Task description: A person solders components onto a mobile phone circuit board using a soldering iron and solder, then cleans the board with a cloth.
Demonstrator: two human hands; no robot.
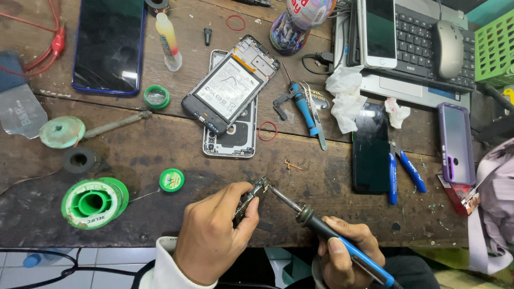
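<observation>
— While the person leans over the near edge of the wooden bench (332, 176), what sits in each hand?

— A small dark circuit board (251, 199) is pinched in the left hand (214, 235), thumb on one side and fingers curled behind it. The right hand (345, 251) is closed round the blue grip of a soldering iron (321, 227), and its metal tip touches the top end of that board, just right of the left thumb.

— And the packages near them?

— Left of the left hand lies a big green solder spool (93, 202) with a printed rim, and a small green reel (172, 180) with a pale label is just beyond it. To the right, a red box (461, 197) pokes out at the bench edge beneath a purple-cased phone (455, 143).

— Farther back?

— At mid-bench an opened phone (230, 85) lies tilted across a silver back cover (235, 136), its battery carrying a white rectangular label with dark print and an orange strip at the top. Beside it lie a blue screwdriver (304, 109) and tweezers (317, 120). At the far edge are a slim glue bottle (168, 40) with a yellowish label and a plastic bottle (297, 21) wrapped in a colourful printed sleeve; a green basket (495, 45) sits in the right corner.
</observation>
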